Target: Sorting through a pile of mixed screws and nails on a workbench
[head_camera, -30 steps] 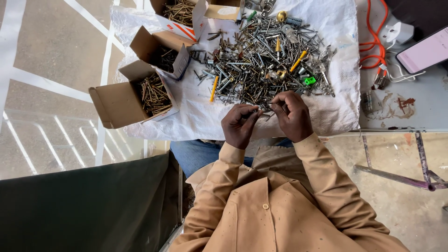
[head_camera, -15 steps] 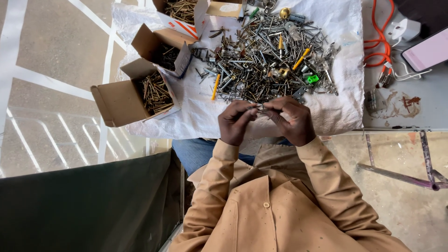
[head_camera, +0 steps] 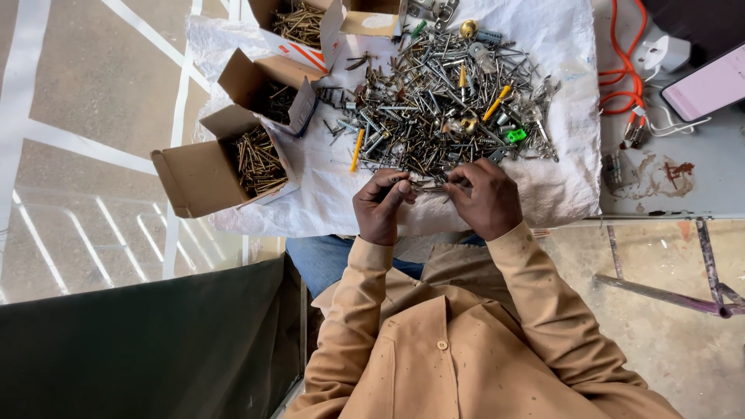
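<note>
At the near edge of the heap of mixed screws and nails (head_camera: 446, 101) on the white cloth (head_camera: 559, 178), the left hand (head_camera: 380, 206) and right hand (head_camera: 487, 198) pinch a thin metal screw (head_camera: 428, 186) between them.

Three open brown cardboard boxes (head_camera: 203, 167) of screws stand at the cloth's left edge; a pink-lit phone screen (head_camera: 710, 84) lies far right.

Workshop, paint-stained table (head_camera: 683, 194), heap of mixed screws (head_camera: 442, 101), cardboard screw boxes (head_camera: 225, 159), orange cable (head_camera: 625, 70)
</note>
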